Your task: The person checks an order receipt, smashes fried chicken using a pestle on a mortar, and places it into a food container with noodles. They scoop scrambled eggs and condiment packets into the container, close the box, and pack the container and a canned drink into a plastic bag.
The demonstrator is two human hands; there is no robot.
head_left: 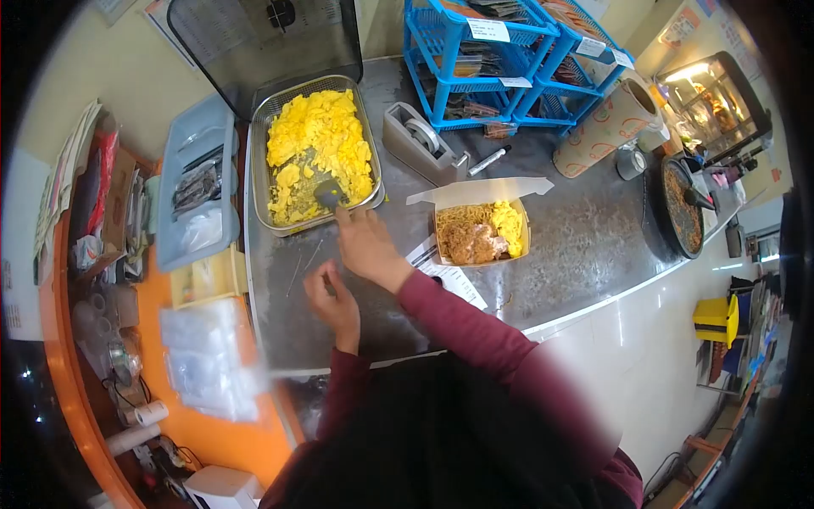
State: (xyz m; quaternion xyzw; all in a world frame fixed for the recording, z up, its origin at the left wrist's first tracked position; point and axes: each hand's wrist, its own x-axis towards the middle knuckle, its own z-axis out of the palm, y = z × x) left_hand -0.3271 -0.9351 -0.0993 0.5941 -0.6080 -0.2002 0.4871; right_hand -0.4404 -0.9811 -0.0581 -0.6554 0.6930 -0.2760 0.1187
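My right hand (373, 250) is closed round the handle of a dark grey serving spoon (327, 193), whose head rests among scrambled eggs (314, 127) at the near right corner of a metal mesh tray (259, 191). The handle is mostly hidden by my fingers. Just nearer to me, my left hand (334, 305) hovers over the counter, fingers loosely curled and apart from the thumb, holding nothing I can see. Right of my hands stands an open paper food box (483, 261) with noodles, a breaded piece (471, 244) and egg (507, 227). A printed receipt (462, 288) lies partly under it.
Behind the box are a tape dispenser (415, 144), a marker (489, 160) and blue stacked baskets (449, 85). A paper roll (602, 131) and a black pan (678, 208) stand at right. Left are a blue-grey tray (195, 127) and plastic bags (208, 356).
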